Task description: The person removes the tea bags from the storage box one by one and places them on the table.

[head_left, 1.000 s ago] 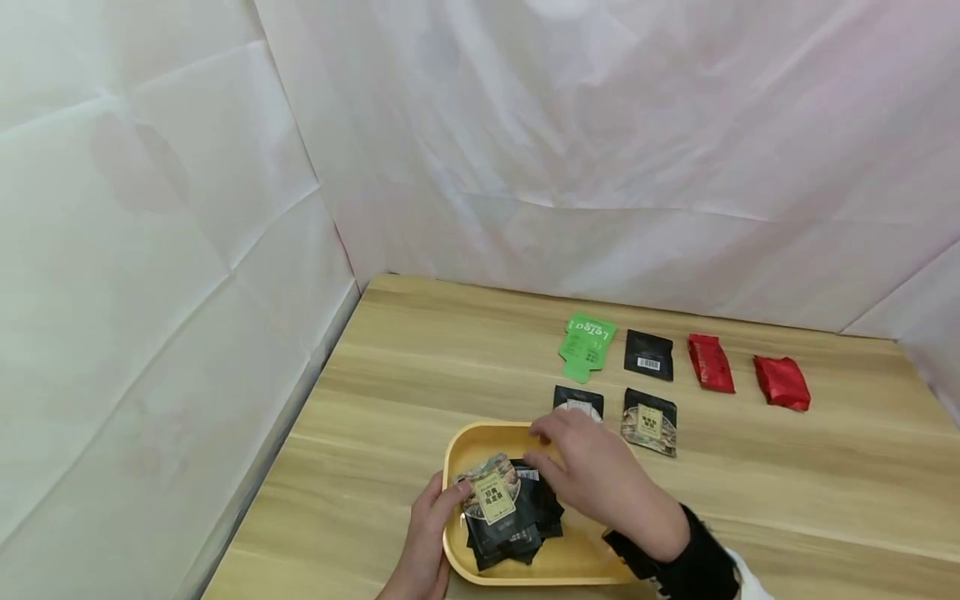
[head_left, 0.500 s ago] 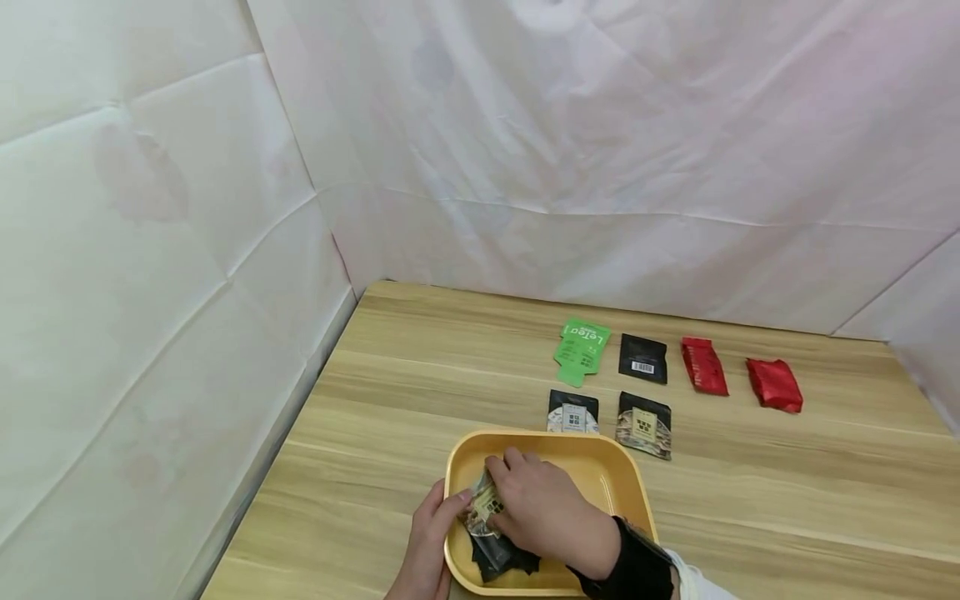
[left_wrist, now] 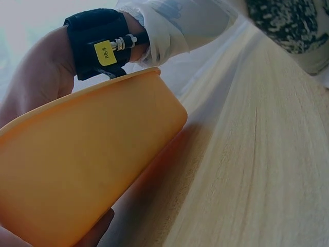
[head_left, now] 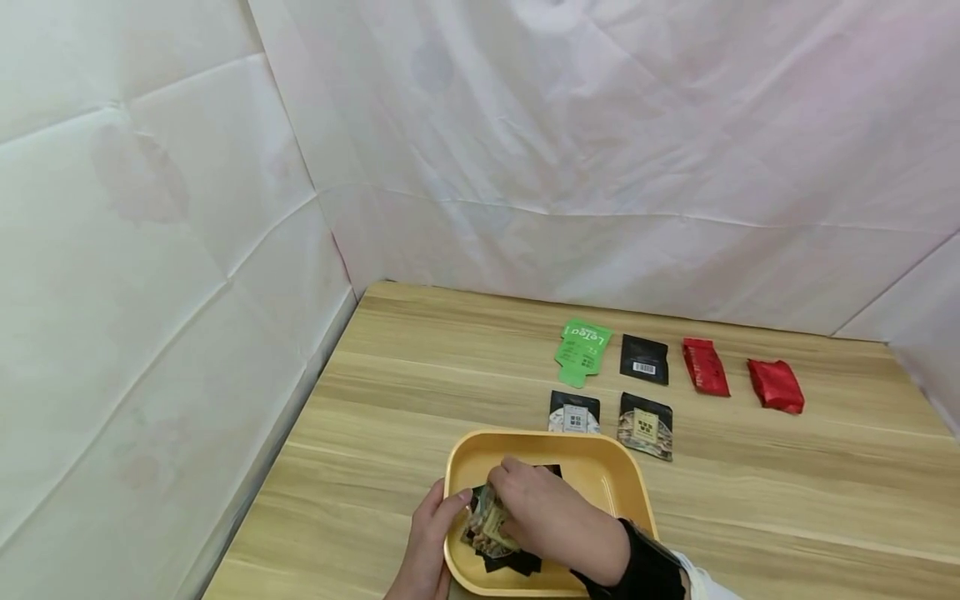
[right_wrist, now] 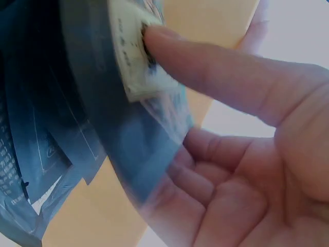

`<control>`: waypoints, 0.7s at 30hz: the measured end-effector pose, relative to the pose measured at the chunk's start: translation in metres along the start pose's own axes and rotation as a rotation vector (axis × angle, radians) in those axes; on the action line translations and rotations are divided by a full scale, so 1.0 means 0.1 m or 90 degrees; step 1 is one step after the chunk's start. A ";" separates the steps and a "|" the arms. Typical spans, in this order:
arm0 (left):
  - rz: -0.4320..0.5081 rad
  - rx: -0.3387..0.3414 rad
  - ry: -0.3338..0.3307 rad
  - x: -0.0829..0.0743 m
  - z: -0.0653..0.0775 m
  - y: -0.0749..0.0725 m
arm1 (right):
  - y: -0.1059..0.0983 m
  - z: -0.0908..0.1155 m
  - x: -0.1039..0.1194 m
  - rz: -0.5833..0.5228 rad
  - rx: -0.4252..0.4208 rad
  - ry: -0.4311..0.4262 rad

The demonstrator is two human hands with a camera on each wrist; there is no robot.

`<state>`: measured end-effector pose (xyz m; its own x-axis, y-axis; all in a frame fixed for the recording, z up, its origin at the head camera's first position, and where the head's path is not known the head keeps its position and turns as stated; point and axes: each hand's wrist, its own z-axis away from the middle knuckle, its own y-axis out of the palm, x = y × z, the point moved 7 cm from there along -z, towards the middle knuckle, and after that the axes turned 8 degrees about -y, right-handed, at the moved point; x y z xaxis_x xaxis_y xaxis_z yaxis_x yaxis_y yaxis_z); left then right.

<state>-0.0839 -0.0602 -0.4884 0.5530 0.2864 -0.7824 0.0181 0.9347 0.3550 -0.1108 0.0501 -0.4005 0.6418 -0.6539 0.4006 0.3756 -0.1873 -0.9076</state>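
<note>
My left hand (head_left: 429, 546) holds a yellow tray (head_left: 617, 479) by its left side, thumb over the rim. In the left wrist view, the tray's outer wall (left_wrist: 108, 149) hides most of this hand; a dark fingertip shape shows beneath it. Inside the tray my right hand (head_left: 551, 517) pinches a black tea sachet with a yellow label (right_wrist: 126, 139) between thumb and fingers. The sachet is bent and tilted. Several more black sachets (right_wrist: 36, 118) lie beside and under it, partly covered by my right hand in the head view.
Beyond the tray, a green packet (head_left: 583, 352), a black sachet with a barcode (head_left: 643, 358) and two red packets (head_left: 705, 367) form a row. Nearer lie a white-labelled sachet (head_left: 574, 410) and a yellow-labelled one (head_left: 645, 425). White cloth walls (head_left: 600, 150) border the wooden table (head_left: 360, 417).
My right hand has come from over the tray's far rim down to the sachets at its left and taken hold of the yellow-labelled one. The left hand stays on the tray.
</note>
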 end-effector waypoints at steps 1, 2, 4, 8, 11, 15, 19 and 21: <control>0.000 0.000 0.001 0.00 0.00 0.00 | -0.01 0.01 0.00 -0.007 0.004 -0.003; 0.001 0.000 -0.001 0.00 0.00 -0.01 | -0.02 0.02 0.01 -0.013 0.007 -0.007; -0.001 -0.003 -0.005 0.00 0.00 -0.02 | -0.05 0.05 0.01 -0.022 0.009 -0.014; -0.012 -0.011 -0.017 -0.01 -0.01 -0.04 | -0.18 0.14 0.02 -0.027 -0.019 -0.025; -0.023 -0.022 -0.021 -0.02 -0.02 -0.05 | -0.30 0.20 -0.01 -0.038 -0.058 -0.017; -0.019 -0.025 -0.016 -0.02 -0.03 -0.06 | -0.45 0.29 -0.09 -0.056 -0.108 0.000; -0.002 -0.013 -0.007 -0.02 -0.03 -0.04 | -0.57 0.35 -0.16 -0.020 -0.153 0.009; 0.001 -0.010 -0.007 -0.02 -0.03 -0.04 | -0.62 0.38 -0.19 -0.009 -0.170 0.019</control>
<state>-0.0875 -0.0638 -0.4892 0.5622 0.2853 -0.7762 0.0039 0.9377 0.3475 -0.1214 0.1019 -0.3470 0.6168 -0.6699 0.4134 0.1929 -0.3805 -0.9044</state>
